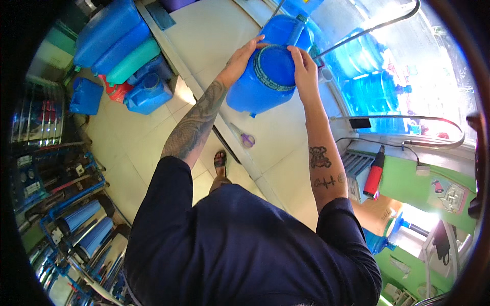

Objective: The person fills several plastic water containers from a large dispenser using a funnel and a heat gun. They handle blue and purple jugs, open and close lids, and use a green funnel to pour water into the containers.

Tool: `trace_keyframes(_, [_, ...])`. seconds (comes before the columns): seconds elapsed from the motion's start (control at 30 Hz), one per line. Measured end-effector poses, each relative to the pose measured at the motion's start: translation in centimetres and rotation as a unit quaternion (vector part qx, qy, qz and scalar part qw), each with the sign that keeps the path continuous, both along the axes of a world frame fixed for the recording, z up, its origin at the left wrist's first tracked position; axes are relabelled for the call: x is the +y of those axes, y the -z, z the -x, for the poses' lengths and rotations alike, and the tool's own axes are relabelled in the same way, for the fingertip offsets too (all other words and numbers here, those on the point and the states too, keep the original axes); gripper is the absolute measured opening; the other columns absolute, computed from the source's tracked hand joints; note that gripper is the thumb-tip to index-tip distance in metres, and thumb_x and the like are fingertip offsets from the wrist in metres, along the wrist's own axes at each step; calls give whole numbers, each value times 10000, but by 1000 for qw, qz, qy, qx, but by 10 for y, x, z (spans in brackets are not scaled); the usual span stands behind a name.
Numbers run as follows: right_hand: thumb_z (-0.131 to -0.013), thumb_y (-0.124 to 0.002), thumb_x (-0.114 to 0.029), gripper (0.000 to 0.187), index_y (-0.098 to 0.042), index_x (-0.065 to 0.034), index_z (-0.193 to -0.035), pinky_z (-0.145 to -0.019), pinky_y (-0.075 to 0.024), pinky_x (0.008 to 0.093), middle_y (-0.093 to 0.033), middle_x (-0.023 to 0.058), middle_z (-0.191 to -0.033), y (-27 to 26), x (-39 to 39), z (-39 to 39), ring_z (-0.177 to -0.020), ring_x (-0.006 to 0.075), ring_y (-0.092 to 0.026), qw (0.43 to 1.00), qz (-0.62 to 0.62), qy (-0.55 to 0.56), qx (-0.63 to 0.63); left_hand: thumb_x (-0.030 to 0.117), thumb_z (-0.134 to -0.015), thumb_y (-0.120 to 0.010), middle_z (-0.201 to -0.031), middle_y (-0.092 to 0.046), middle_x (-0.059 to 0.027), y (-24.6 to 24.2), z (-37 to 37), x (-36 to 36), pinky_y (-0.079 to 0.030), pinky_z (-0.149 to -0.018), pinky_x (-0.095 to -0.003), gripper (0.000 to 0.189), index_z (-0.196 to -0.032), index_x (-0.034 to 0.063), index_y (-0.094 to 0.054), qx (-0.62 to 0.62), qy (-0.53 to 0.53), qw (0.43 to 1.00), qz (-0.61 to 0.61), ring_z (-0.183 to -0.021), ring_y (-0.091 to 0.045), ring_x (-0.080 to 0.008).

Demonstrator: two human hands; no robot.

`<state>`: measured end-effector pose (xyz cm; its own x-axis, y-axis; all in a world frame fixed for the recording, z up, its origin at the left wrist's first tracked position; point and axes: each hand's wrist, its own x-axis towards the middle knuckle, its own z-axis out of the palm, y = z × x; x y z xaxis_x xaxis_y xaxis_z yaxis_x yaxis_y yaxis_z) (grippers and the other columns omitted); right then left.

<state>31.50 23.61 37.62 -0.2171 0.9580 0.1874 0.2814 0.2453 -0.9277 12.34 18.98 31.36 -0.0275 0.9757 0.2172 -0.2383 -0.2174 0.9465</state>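
Observation:
A blue plastic water container [260, 97] stands on the tiled counter before me, with a small spout low on its near side. A dark band with printing [268, 78] rings its wide round lid [276, 61]. My left hand [243, 57] is at the lid's far left edge, fingers curled over it. Opposite, my right hand [305, 67] has its thumb and fingers at the right edge. Some fingertips are hidden behind the rim. Directly behind is another blue container [268, 28] with a handle and a dark cap. Scissors with purple handles [247, 140] lie on the counter nearer me.
Several blue, green and red jugs [118, 46] crowd the floor at left. Metal rails [367, 28] curve over the counter's right side, near large water bottles [369, 91]. A red heat gun [374, 176] lies at right. Pipes and filter housings [88, 229] line the lower left.

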Motion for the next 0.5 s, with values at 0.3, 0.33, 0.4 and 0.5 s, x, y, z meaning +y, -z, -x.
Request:
trace_keyframes(0.3, [-946,-737,-346,378,-753,-24,-1143,-903,-529,314,-767,98,-1038,2,3,-56,-967,173,-699,999,-9,-7,-31,564,-1091,-343,-1498,-494,-180,12,-77,-15,-331,-1188,-389,652,-1296,27,-652,-7,-141,990,-24,-1397,-444,-292])
trace_keyframes(0.33, [-943,-742,-341,368,-757,-31,-1140,-903,-529,312,-767,93,-1034,-2,4,-67,-965,168,-697,999,-9,-28,-41,540,-1095,-352,-1529,-456,-198,12,-91,-20,-299,-1201,-416,631,-1255,32,-689,6,-172,985,-34,-1430,-401,-328])
trace_keyframes(0.4, [-938,-752,-337,346,-764,-52,-1135,-905,-526,304,-763,74,-1030,-9,7,-85,-969,150,-688,997,9,-61,-54,498,-1100,-367,-1571,-398,-223,12,-120,-32,-246,-1219,-473,586,-1232,46,-715,58,-236,968,-62,-1472,-331,-397])
trace_keyframes(0.5, [-938,-752,-350,352,-769,-52,-1125,-911,-521,297,-760,70,-1044,-14,6,-111,-978,145,-682,991,15,-106,-77,454,-1100,-391,-1621,-304,-227,12,-158,-58,-176,-1223,-554,514,-1306,67,-659,140,-282,947,-63,-1501,-231,-463])
